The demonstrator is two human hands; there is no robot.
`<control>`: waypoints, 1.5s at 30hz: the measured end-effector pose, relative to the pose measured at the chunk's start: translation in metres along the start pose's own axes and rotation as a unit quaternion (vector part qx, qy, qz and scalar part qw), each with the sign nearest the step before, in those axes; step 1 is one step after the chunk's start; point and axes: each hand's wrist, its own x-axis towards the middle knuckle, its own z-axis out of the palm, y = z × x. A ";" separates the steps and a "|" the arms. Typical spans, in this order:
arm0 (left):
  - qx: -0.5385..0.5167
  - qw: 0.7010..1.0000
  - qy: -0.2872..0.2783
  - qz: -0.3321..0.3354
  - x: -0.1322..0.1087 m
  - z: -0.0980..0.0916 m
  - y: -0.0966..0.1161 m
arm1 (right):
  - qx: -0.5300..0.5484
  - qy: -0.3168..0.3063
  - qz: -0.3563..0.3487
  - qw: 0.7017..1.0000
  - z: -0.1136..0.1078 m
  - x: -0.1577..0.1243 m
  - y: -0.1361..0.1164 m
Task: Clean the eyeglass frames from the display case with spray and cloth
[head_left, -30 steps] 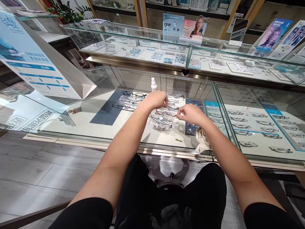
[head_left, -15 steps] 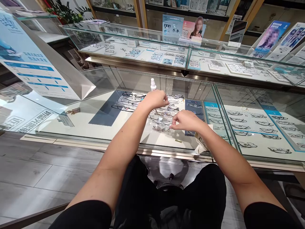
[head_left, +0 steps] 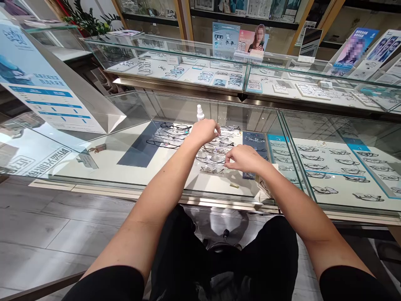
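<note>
My left hand [head_left: 205,130] hovers over the glass display counter [head_left: 169,175], its fingers curled downward and pressed together. What those fingers hold, if anything, is hidden. To the right and nearer me, my right hand [head_left: 244,159] is closed in a pinch at the right end of a thin-rimmed pair of eyeglasses [head_left: 216,159]. Another clear pair of glasses [head_left: 211,169] lies just in front of it. Several dark-framed glasses [head_left: 161,143] show left of my left wrist, and more lie between the hands. Behind my left hand stands a white spray bottle [head_left: 200,112].
A cream cloth [head_left: 263,190] lies by my right forearm, with a small gold strip [head_left: 234,186] to its left. A large sign [head_left: 53,92] stands on the left. Rows of glasses [head_left: 351,171] fill the right case, and a second glass counter [head_left: 188,77] runs behind.
Both hands stay almost in place. The eyeglasses by my right fingers have shifted, and their lenses now face up more plainly. The view has tilted slightly.
</note>
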 end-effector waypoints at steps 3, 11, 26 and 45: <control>0.004 1.000 -0.001 -0.005 0.001 0.000 0.000 | 0.005 0.000 0.004 1.000 -0.004 -0.002 0.005; -0.039 0.999 0.023 0.003 -0.001 -0.005 0.000 | 0.038 -0.014 0.036 0.999 -0.018 -0.009 0.019; -0.679 0.711 0.096 0.157 -0.013 0.002 0.042 | 0.394 0.463 -0.027 0.793 0.001 0.015 0.047; -0.663 0.711 0.121 0.200 -0.010 0.011 0.047 | 0.324 0.491 -0.045 0.807 0.000 0.011 0.044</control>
